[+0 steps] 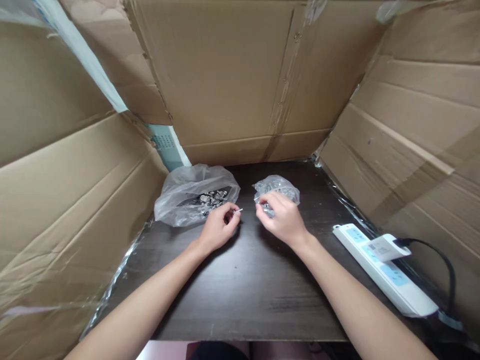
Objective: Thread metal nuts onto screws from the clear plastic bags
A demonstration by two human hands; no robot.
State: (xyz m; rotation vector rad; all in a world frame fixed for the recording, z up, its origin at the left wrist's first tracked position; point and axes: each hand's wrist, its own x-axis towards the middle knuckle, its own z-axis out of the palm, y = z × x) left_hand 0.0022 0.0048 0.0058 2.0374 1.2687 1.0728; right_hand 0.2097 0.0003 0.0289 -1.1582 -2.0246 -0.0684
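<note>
My left hand [219,227] pinches a small metal pin [237,211] between thumb and fingertips, just in front of a large clear plastic bag [187,192] that holds several small metal parts [210,198]. My right hand [282,217] rests at the near edge of a smaller clear bag [279,186] of small metal pieces, its fingers curled on the bag's front; what they hold is hidden. The two hands are a short gap apart over the dark wooden table [240,290].
Cardboard walls enclose the table on the left [67,190], back [232,80] and right [420,150]. A white power strip [382,270] with a black cable [442,260] lies along the right side. Plastic film lines the table's edges.
</note>
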